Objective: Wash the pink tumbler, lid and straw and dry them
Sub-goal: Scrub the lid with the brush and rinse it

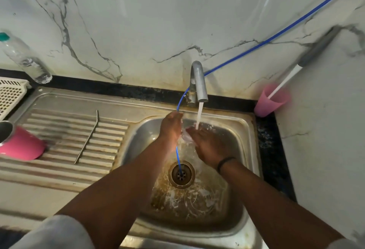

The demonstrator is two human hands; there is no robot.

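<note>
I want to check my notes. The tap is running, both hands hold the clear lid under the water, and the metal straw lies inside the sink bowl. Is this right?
Not quite. In the head view the metal straw lies on the ribbed draining board, left of the bowl, not inside it. The tap is running and both hands hold the clear lid under the water.

lid (pixel 186 136): clear, blurred by water, mostly hidden between both hands
tumbler (pixel 19 143): cut off by left edge, blurred
basket (pixel 10 94): cut off at left edge
pink cup (pixel 270 101): blurred; maybe a brush handle in it
left hand (pixel 171 128) fingers: grip unclear
</note>
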